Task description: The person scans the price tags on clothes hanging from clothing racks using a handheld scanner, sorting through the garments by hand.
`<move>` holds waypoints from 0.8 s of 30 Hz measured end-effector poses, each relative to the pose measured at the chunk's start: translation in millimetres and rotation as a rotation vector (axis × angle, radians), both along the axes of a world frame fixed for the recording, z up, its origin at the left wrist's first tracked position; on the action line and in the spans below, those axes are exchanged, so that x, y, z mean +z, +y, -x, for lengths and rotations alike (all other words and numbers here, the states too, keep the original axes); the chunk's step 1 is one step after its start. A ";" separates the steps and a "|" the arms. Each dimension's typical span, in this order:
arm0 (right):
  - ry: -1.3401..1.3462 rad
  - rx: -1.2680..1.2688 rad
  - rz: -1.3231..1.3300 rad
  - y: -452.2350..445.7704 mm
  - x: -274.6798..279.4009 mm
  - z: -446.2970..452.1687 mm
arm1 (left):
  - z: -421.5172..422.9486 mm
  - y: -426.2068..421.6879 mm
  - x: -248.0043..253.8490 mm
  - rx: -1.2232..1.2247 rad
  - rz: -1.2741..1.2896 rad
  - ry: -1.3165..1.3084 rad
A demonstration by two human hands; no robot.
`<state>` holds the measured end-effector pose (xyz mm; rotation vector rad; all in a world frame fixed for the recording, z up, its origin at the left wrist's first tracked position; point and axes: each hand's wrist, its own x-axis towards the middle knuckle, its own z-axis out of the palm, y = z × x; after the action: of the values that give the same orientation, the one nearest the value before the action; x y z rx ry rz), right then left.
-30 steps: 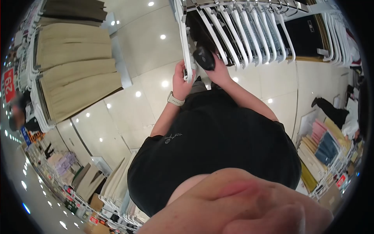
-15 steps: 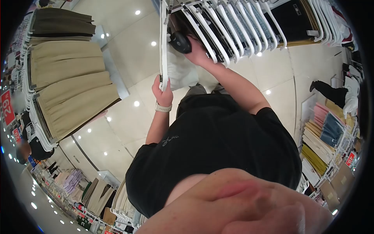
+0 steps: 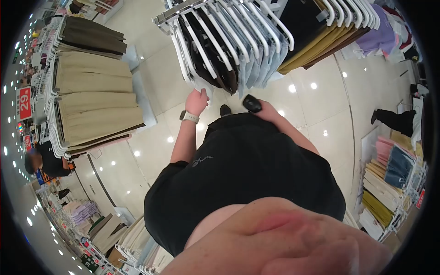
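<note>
while the right hand [image 3: 267, 111] grips a black device [image 3: 251, 103], the left hand [image 3: 197, 101] meets white cloth [image 3: 202, 84]
the cloth hangs by the left end of the rack [image 3: 182, 11], the device near its front edge; left grip: cannot tell.

Black handheld device [image 3: 251, 103] — rounded, glossy, slanting down to the right, a little above and right of frame centre, white cloth [image 3: 204, 85] — partly hidden, hanging, upper middle.

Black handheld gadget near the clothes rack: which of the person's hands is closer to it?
Right. The right hand holds the black gadget; the left hand is apart from it, off to the person's left.
</note>
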<state>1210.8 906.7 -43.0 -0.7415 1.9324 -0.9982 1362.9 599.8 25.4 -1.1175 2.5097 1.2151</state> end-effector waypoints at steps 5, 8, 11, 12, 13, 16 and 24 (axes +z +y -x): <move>0.171 -0.430 -0.130 120.9 -23.8 26.2 | 28.0 24.5 25.3 -0.190 0.083 -0.049; 0.127 -0.620 -0.116 157.9 -45.7 33.0 | 38.5 51.9 33.3 -0.083 0.122 0.394; 0.079 -0.680 -0.092 177.1 -48.2 33.7 | 53.8 72.2 30.0 -0.071 0.192 0.462; 0.077 -0.664 -0.074 177.8 -45.6 32.9 | 58.9 84.5 43.8 -0.105 0.196 0.455; 0.075 -0.650 -0.053 177.0 -40.7 30.6 | 62.5 93.1 52.3 -0.141 0.202 0.449; -0.056 -0.596 -0.068 172.8 -21.8 24.4 | 59.5 97.5 33.4 -0.379 0.151 0.003; 0.024 -0.355 0.075 147.6 -18.8 37.8 | 57.8 137.6 33.7 -0.247 -0.025 0.214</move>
<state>1173.0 1054.3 -61.7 -0.4599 2.1012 -1.2854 1305.1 737.4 59.1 -0.6766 2.6776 1.3527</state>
